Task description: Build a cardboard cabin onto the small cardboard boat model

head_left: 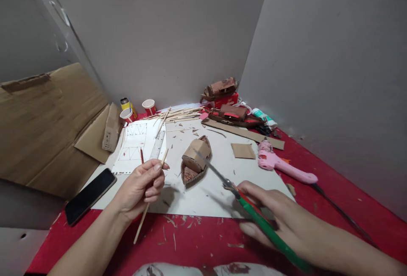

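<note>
In the head view, my left hand [143, 189] is closed around a thin wooden stick [141, 221], which slants up through the fingers. My right hand [273, 212] grips shears with green and red handles [259, 218]; their slim metal blade points up and left. Beyond the blade tip, on the white sheet, sits a small cardboard boat [199, 157] with a curved roof and a brown inside. A clear ruler [157, 144] and a red pencil [141, 155] lie just past my left hand. My right palm is partly hidden by the handles.
Many wooden sticks [181, 114] are heaped at the back beside two paper cups [149, 106]. Two finished-looking boats [219, 88] stand back right. A pink glue gun [286, 168] and cardboard square [243, 151] lie right; a phone [90, 196] and large cardboard [47, 127] are left.
</note>
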### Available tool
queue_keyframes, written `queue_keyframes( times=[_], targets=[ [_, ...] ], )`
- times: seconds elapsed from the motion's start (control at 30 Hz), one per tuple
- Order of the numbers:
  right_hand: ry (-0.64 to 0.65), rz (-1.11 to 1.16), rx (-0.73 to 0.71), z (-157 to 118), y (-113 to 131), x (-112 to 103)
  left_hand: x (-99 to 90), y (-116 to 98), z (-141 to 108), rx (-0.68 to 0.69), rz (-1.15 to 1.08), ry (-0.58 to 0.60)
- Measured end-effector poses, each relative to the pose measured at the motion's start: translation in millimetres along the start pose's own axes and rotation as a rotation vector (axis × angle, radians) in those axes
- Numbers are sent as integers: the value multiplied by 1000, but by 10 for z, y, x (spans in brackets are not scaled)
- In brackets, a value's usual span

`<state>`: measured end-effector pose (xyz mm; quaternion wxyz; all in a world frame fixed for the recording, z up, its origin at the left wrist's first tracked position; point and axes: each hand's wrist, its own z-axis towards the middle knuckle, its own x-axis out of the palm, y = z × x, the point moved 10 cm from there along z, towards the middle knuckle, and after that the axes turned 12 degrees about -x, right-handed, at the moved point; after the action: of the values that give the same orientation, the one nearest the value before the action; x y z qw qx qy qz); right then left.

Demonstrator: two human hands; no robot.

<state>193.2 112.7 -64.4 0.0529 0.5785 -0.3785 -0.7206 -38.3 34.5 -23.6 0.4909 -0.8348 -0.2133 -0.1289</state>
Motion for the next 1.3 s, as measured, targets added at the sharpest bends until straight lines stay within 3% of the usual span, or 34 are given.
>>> queue_keyframes(
  times=[0.17, 0.3, 0.57, 0.73, 0.97, 1.3],
  targets=[
    [114, 17, -36, 260, 347, -14, 56, 118, 15, -26, -3, 38],
    [152, 16, -27, 376, 444, 1, 78, 206, 48, -14, -4, 55],
    [144, -27, 15, 306, 347, 51, 110, 265, 100, 15, -15, 38],
    [84, 4, -49, 285, 396, 15, 208, 382, 128, -43, 4, 65],
    [126, 67, -61, 281, 428, 46, 366, 555, 187, -133, 69, 111],
    [125, -38, 23, -137, 242, -40, 647, 862, 372, -278, 106, 198]
  ],
)
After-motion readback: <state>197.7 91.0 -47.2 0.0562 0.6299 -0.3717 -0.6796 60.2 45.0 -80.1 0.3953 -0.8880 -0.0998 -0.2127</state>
